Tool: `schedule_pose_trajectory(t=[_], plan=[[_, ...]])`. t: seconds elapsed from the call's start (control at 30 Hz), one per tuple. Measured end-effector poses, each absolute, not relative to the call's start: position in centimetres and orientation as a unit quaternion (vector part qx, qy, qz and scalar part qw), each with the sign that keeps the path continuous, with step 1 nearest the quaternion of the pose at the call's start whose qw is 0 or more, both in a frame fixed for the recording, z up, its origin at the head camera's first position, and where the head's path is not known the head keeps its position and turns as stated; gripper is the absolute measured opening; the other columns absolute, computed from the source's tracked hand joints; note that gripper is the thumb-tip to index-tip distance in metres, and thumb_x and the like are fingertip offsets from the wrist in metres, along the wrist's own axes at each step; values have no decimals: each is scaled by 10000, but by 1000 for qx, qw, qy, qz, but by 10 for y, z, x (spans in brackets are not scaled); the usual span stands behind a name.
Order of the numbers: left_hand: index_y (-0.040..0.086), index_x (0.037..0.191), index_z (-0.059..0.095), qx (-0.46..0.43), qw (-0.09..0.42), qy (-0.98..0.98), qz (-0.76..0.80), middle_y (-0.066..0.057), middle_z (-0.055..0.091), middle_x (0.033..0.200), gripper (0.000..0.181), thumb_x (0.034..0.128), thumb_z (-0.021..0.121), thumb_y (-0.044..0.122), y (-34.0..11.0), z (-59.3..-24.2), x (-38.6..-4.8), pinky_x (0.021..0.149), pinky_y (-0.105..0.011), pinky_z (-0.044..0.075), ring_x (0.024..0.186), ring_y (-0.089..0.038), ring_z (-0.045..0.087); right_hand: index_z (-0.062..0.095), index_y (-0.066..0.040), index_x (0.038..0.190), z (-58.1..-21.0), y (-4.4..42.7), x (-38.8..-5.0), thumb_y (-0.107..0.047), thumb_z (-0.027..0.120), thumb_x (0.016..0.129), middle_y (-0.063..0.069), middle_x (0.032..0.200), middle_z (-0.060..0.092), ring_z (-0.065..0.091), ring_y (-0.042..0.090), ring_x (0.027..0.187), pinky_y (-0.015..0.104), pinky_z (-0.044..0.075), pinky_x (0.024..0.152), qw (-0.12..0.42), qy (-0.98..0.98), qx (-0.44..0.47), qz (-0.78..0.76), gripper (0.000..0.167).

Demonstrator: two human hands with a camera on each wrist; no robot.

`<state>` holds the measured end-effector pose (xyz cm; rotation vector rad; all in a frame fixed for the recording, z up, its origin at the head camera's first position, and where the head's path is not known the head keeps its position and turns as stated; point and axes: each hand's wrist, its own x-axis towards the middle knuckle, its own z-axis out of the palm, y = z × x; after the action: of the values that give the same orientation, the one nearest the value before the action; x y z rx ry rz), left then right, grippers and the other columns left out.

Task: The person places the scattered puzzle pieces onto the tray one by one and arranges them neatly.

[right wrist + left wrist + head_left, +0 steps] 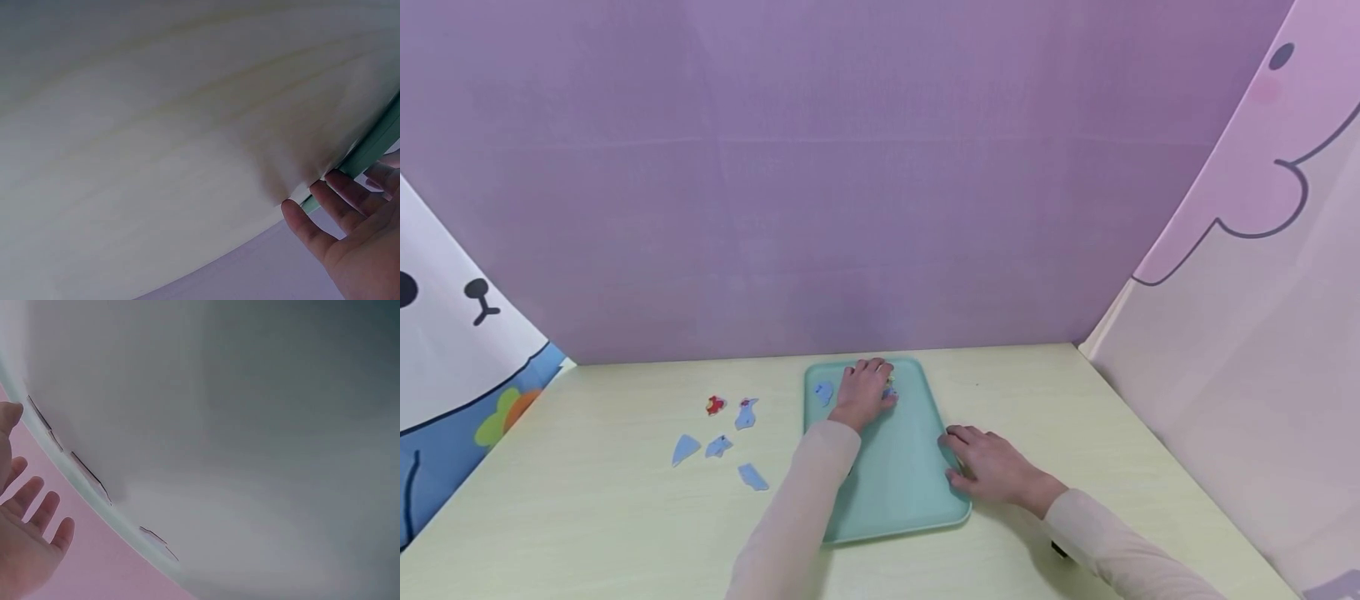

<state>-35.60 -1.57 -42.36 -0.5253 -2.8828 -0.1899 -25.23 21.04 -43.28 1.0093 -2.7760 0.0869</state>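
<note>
Tray (pixel 898 475), mint-green, rectangular, on the pale surface (pixel 587 492). Contents: one light-blue cut-out (pixel 823 392) towards the far left corner; one multicoloured cut-out (pixel 890 389) beside the left hand (pixel 862 391), partly covered. Left of the tray: one red cut-out (pixel 715 406) and four blue cut-outs (pixel 686 449), lying apart.

Risks, as judged: the pieces look thin and flat, so a sweep of the left palm could drag those in the tray askew; a push at the rim from the right hand (pixel 996 467) could slide the tray and shift its contents.

Left grip: fingers loosely spread over the tray's far end, apparently pinching nothing; contact with the covered piece cannot be told. Right grip: fingers extended, thumb apart, tips at the right rim, not clasping it.
</note>
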Motion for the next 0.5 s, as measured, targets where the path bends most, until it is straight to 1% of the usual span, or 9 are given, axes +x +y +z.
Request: schedule_pose_trajectory(t=[0.23,0.5], plan=[[182,1277,493,-182,104,-976,-66,-29,480,1320,511,840,615,417,-17,-423,-356,942,-439,386,1202,-252,438,526,-81,1223,-431,210,-252,-323,549,854,112,1238,536,521,258,1134,416,492,785,89,-936,340,30,441],[181,1267,501,-193,111,-973,-60,-25,510,1282,501,834,629,398,-18,-413,-353,941,-427,394,1178,-242,449,529,-80,1218,-430,210,-251,-318,554,850,111,1238,540,522,260,1137,421,491,794,92,-935,340,29,438]])
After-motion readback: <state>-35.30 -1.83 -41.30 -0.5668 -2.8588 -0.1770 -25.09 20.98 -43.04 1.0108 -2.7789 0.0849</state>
